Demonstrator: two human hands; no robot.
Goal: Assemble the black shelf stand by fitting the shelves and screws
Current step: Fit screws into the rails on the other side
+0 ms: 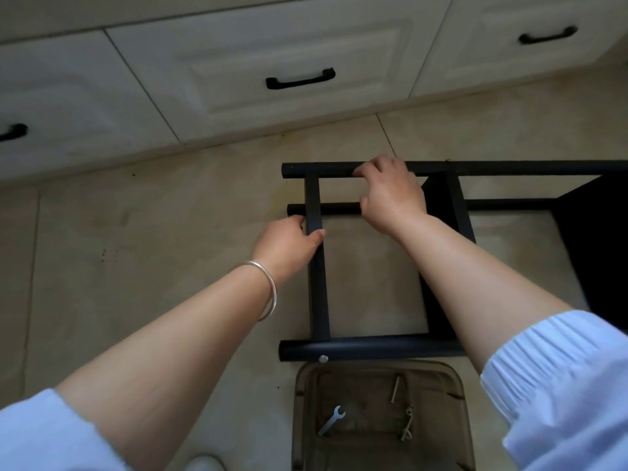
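The black shelf stand [360, 346] lies on its side on the tiled floor, its round posts running left to right. My left hand [289, 244] grips a flat black crossbar [317, 283] near the stand's left end. My right hand [390, 195] curls its fingers over the far top post [509, 168]. A silver screw head [323, 358] sticks out of the near post. A black shelf panel [598, 243] fills the stand's right part.
A clear brownish tray [300, 402] sits on the floor just in front of the stand, holding a small wrench [331, 421] and loose screws [395, 389]. White cabinet doors with black handles [300, 78] run along the far side.
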